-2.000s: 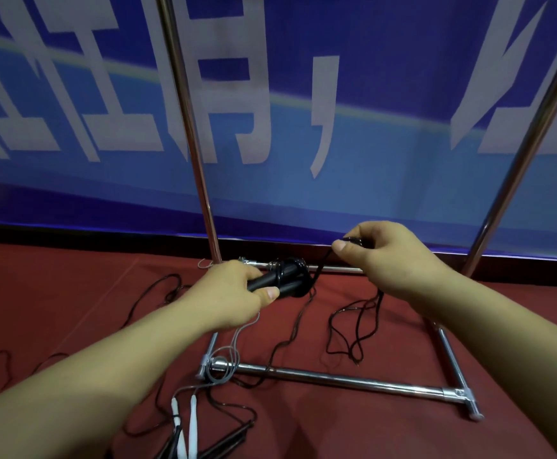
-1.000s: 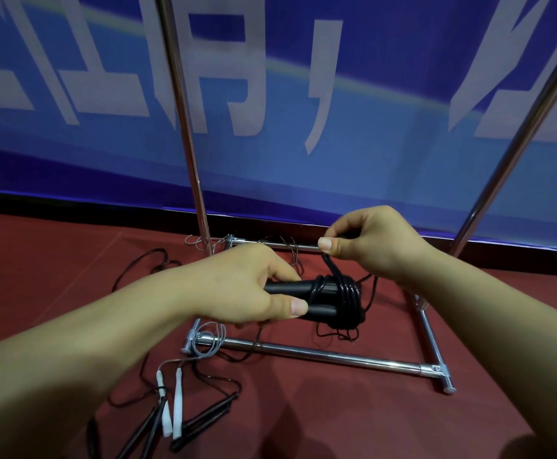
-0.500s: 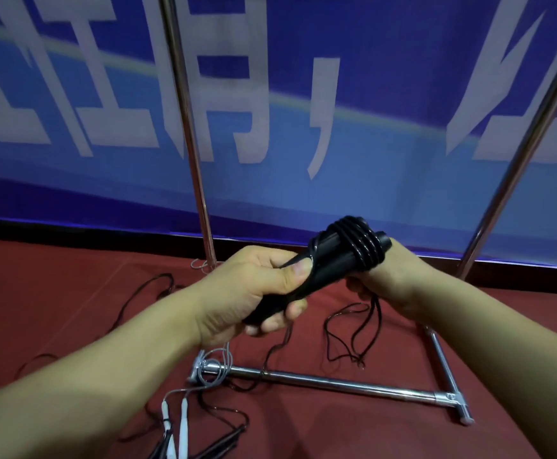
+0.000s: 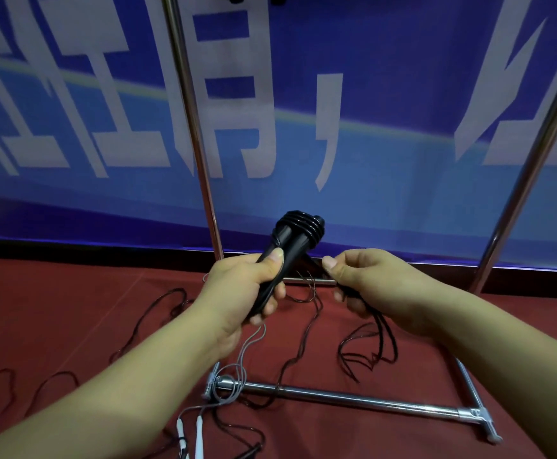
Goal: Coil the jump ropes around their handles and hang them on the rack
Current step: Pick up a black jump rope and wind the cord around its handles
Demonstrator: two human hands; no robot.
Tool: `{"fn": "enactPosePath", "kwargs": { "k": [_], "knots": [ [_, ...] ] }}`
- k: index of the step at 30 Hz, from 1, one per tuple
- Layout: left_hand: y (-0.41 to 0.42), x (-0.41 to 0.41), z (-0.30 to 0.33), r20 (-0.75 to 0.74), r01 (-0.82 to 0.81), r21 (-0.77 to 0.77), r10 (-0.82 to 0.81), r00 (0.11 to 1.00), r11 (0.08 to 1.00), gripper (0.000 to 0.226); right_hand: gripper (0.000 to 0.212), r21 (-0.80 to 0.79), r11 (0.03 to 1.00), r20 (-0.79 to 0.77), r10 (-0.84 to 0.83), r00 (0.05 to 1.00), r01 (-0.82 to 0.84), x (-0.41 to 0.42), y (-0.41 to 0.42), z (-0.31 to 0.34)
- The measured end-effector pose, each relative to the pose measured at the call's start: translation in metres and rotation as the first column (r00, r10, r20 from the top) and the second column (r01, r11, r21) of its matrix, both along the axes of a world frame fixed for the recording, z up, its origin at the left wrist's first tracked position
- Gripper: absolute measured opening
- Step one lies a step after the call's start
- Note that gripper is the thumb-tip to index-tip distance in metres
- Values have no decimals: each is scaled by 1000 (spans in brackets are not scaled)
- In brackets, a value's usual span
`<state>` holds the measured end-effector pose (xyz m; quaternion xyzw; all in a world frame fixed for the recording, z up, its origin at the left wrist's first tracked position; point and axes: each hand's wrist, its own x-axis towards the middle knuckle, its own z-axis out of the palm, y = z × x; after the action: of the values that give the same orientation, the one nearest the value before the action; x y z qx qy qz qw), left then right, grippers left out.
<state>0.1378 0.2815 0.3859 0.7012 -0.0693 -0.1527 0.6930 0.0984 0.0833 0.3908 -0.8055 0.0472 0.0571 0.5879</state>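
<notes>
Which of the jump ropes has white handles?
The grey-corded rope on the floor by the rack's near-left foot; its white handles lie at the frame's bottom edge. The others are black.

It looks like an event or sports hall: a large blue banner (image 4: 386, 144) with white lettering covers the wall, red carpet (image 4: 55, 309) covers the floor, and a chrome rack (image 4: 353, 397) stands among loose jump ropes (image 4: 158, 313).

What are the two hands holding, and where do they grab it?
The left hand grips the black handles by their lower end. The right hand pinches the loose rope just below the coil.
</notes>
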Motion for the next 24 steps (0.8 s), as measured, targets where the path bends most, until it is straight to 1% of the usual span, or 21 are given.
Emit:
{"fn": "enactPosePath", "kwargs": {
  "k": [2,5,7,10,14,17,20,24],
  "knots": [
    [0,2,-1,19,-40,10,39,999,999,29,26,-6,1000,27,7,1000,-6,0,1,-2],
    [0,4,-4,42,-97,19,96,994,995,28,26,-126,992,87,-9,996,20,0,1,-4],
    [0,6,-5,57,-139,35,137,989,990,27,33,-197,980,108,-18,994,39,1,0,-3],
    [1,11,-9,70,-190,79,185,980,979,26,43,-257,964,67,-44,997,60,1,0,-1],
    [3,17,-13,47,-248,129,244,969,960,25,32,-236,971,11,-38,999,39,1,4,0],
    [3,19,-17,40,-244,171,240,970,955,23,34,-284,958,-16,-35,999,29,0,5,-1],
    [5,24,-24,51,-232,226,227,973,946,22,45,-363,930,-8,-64,998,57,-1,3,-2],
    [8,28,-33,89,-192,304,173,981,933,25,50,-369,924,31,-96,995,101,-2,1,-2]
  ]
}}
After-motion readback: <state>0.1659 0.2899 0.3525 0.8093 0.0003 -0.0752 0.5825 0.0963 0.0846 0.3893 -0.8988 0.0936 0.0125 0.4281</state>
